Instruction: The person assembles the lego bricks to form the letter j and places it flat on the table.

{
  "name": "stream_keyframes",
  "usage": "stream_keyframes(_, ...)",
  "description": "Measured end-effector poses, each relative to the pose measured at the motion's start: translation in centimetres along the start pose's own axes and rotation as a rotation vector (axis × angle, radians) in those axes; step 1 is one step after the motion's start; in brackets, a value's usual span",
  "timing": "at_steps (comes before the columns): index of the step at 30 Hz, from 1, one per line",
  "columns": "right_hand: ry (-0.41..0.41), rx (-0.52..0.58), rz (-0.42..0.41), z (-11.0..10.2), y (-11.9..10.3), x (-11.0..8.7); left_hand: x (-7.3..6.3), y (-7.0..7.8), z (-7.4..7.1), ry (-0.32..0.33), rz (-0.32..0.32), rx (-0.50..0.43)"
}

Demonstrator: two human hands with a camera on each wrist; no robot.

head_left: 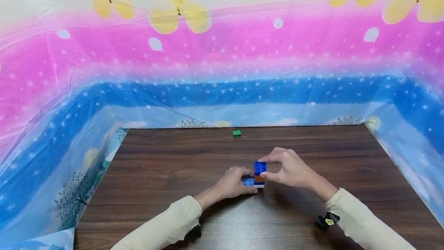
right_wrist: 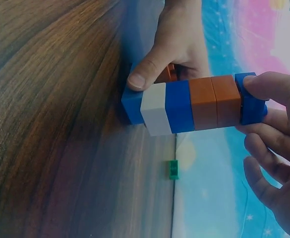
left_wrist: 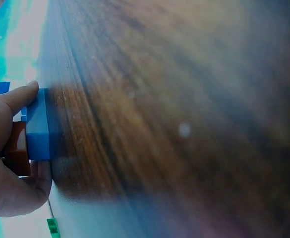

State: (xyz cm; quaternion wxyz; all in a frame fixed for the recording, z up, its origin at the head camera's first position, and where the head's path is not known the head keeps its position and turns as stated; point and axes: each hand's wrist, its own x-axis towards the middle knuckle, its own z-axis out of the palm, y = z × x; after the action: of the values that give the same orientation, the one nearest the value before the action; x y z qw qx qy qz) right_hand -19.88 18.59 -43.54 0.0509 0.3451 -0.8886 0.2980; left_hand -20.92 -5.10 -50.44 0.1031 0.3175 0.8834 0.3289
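A tower of toy building bricks stands on the table. Its base is a light blue brick [head_left: 248,181], and above one end rise a white brick [right_wrist: 156,109], a blue brick [right_wrist: 178,106] and two orange bricks [right_wrist: 203,104]. Topmost sits another blue brick [head_left: 260,166], slightly tilted in the right wrist view; whether it is fully seated I cannot tell. My right hand [head_left: 289,169] pinches that top brick between thumb and fingers. Down at the base, my left hand [head_left: 233,183] grips the light blue brick. A separate orange-brown brick [left_wrist: 18,148] shows within the left hand, beside the light blue one.
Near the table's back edge lies a green brick [head_left: 236,133], apart from the tower. The dark wooden table [head_left: 166,157] is bordered by a patterned cloth [head_left: 222,92] at the back and sides.
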Motion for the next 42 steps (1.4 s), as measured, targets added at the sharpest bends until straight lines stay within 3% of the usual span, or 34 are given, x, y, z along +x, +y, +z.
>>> stream_keyframes(19,0.007,-0.071,-0.001,0.0,-0.2,-0.2,0.0,0.1,0.1,0.001,0.005,0.015)
stream_keyframes(35,-0.056,0.063,0.13,0.5,-0.4,-0.7,-0.2,0.1,0.0,0.007,-0.001,0.007)
stream_keyframes(42,-0.038,0.151,0.154,1.4,0.4,-1.1,-0.1,0.0,-0.1,-0.005,0.022,0.02)
